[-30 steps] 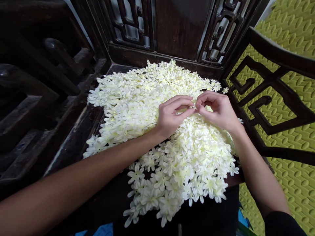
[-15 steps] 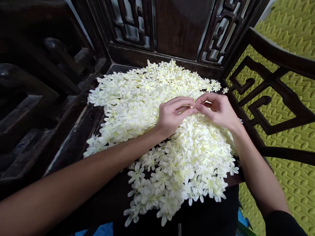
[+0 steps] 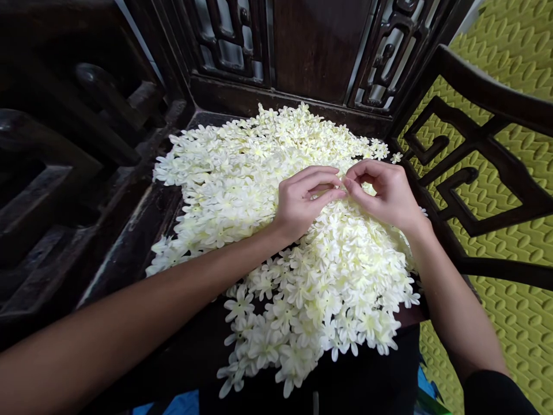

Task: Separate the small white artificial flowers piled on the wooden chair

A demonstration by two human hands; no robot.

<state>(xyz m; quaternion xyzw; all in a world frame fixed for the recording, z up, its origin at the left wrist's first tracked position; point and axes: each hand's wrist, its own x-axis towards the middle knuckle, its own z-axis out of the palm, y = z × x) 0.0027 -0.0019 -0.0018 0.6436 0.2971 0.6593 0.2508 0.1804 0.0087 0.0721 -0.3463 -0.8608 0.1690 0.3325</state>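
A thick heap of white, pale-yellow-centred artificial flowers is spread over a dark wooden seat. Above its right part my left hand is closed in a pinch, thumb and fingertips together. My right hand is pinched too, thumb against forefinger, its tips almost touching those of the left. Whatever lies between the fingertips is too small to make out. More flowers lie below both wrists and hang over the seat's front edge.
Behind the flowers rises the carved dark wooden chair back. A lattice armrest stands at the right and another dark wooden armrest at the left. Yellow-green textured matting covers the floor at the right.
My right hand has shifted very slightly to the right and up, its thumb and forefinger tips coming a little away from the left fingertips. The left hand and the flowers stay put.
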